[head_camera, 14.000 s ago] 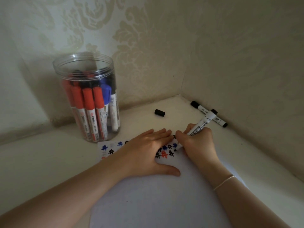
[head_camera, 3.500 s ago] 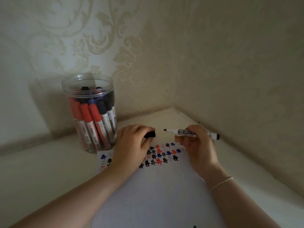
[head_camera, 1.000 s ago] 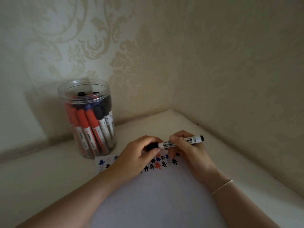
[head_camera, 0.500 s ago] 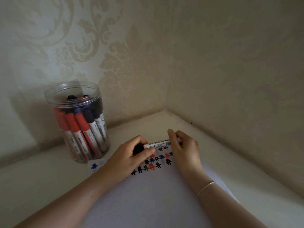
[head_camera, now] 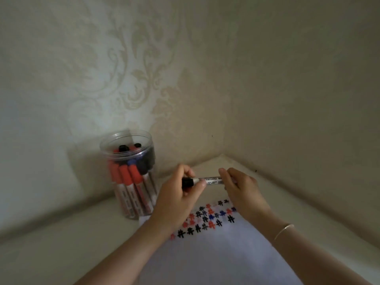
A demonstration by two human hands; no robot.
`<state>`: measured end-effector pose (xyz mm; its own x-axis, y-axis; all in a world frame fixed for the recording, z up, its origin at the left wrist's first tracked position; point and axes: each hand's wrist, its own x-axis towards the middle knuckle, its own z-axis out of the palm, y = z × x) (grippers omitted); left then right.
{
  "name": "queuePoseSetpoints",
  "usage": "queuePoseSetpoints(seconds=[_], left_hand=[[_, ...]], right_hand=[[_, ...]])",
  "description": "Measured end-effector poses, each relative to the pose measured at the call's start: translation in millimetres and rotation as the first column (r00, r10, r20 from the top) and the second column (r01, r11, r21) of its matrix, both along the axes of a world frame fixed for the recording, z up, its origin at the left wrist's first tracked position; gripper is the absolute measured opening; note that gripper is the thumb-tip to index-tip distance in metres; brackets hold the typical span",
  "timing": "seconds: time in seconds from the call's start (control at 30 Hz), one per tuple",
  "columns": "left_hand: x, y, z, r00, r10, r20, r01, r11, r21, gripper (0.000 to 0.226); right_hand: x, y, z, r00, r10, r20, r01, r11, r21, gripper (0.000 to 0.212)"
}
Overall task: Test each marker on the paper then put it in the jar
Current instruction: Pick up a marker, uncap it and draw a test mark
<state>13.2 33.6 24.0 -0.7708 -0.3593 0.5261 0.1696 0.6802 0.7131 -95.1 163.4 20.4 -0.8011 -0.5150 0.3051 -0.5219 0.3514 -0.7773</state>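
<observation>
A white marker with a black cap lies level in the air between my two hands, above the paper. My left hand grips its capped left end between thumb and fingers. My right hand pinches the other end of the barrel. The white paper lies below, with rows of black, red and blue hash marks near its far edge. A clear plastic jar stands to the left, open at the top and holding several red, blue and black markers.
The surface is a pale ledge in a corner. Patterned walls rise close behind the jar and along the right side.
The black cap is now on the marker's tip. Both hands have lifted the marker off the paper and hold it level, and the view has tilted up.
</observation>
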Motion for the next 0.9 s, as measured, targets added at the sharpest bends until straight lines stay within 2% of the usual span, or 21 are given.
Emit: queuePoseSetpoints(seconds=[0.07,0.1,0.13,0.17,0.2,0.23,0.33,0.4,0.43,0.47,0.5,0.57,0.6,0.63,0.7,0.73,0.8,0.9], left_hand=[[0.8,-9.9,41.4,0.996,0.048,-0.074,-0.060,0.984,-0.167,0.019],[2.3,-18.4,65.4,0.992,0.075,-0.104,-0.097,0.968,-0.230,0.021],[6.2,-27.7,90.7,0.986,0.107,-0.127,-0.138,0.951,-0.275,0.022],[10.4,-37.5,114.7,0.978,0.140,-0.152,-0.180,0.937,-0.298,0.024],[15.3,-46.3,136.5,0.973,0.163,-0.164,-0.208,0.928,-0.309,0.026],[20.1,-54.0,154.7,0.972,0.176,-0.158,-0.220,0.920,-0.326,0.028],[33.3,-75.5,190.1,0.968,0.235,-0.087,-0.250,0.881,-0.401,0.026],[43.9,-95.3,200.8,0.975,0.216,-0.056,-0.222,0.927,-0.302,0.032],[49.1,-105.5,201.2,0.974,0.223,-0.029,-0.223,0.942,-0.249,0.033],[54.4,-114.4,197.5,0.965,0.263,0.015,-0.251,0.933,-0.259,0.030],[55.1,-120.5,187.2,0.937,0.337,0.087,-0.288,0.891,-0.352,0.026],[53.0,-127.4,155.6,0.851,0.472,0.231,-0.269,0.769,-0.580,0.023],[50.9,-127.4,139.9,0.815,0.493,0.303,-0.217,0.746,-0.630,0.025],[49.5,-125.6,127.6,0.791,0.478,0.381,-0.165,0.768,-0.619,0.028],[49.0,-121.3,116.4,0.767,0.352,0.536,-0.096,0.889,-0.447,0.043],[51.2,-117.8,116.8,0.759,0.284,0.586,-0.075,0.932,-0.354,0.055],[59.8,-110.1,118.6,0.726,0.237,0.646,-0.019,0.945,-0.326,0.072],[78.1,-94.7,119.7,0.727,0.288,0.624,0.037,0.891,-0.453,0.077]], right_hand=[[-5.1,-12.6,39.4,0.992,0.021,-0.127,-0.023,1.000,-0.019,0.036],[-5.5,-20.8,61.4,0.960,0.015,-0.280,-0.031,0.998,-0.052,0.028],[-3.8,-30.5,82.9,0.893,0.015,-0.450,-0.049,0.997,-0.063,0.017],[1.5,-41.8,102.6,0.808,0.039,-0.588,-0.073,0.997,-0.035,0.015],[8.9,-55.0,118.4,0.738,0.083,-0.669,-0.103,0.995,0.010,0.024],[18.4,-67.3,133.8,0.711,0.145,-0.688,-0.142,0.988,0.062,0.028],[41.5,-102.0,171.0,0.760,0.219,-0.612,-0.182,0.976,0.123,0.016],[41.8,-119.3,188.9,0.784,0.177,-0.595,-0.166,0.983,0.073,0.012],[39.3,-124.8,196.1,0.822,0.143,-0.551,-0.160,0.987,0.018,0.014],[36.8,-130.3,201.2,0.883,0.139,-0.447,-0.184,0.981,-0.058,0.015],[34.4,-132.2,203.2,0.933,0.185,-0.310,-0.237,0.961,-0.140,0.018],[35.4,-136.3,199.9,0.945,0.308,-0.112,-0.326,0.917,-0.229,0.030],[36.9,-137.7,193.6,0.935,0.337,-0.108,-0.352,0.917,-0.189,0.038],[37.7,-138.2,184.5,0.925,0.347,-0.158,-0.366,0.924,-0.113,0.043],[40.7,-134.3,166.1,0.882,0.328,-0.338,-0.336,0.941,0.038,0.047],[42.2,-130.1,157.9,0.853,0.322,-0.410,-0.327,0.943,0.060,0.048],[45.9,-119.2,144.9,0.802,0.329,-0.499,-0.372,0.928,0.014,0.049],[54.9,-98.4,131.3,0.742,0.340,-0.578,-0.496,0.859,-0.131,0.046]])
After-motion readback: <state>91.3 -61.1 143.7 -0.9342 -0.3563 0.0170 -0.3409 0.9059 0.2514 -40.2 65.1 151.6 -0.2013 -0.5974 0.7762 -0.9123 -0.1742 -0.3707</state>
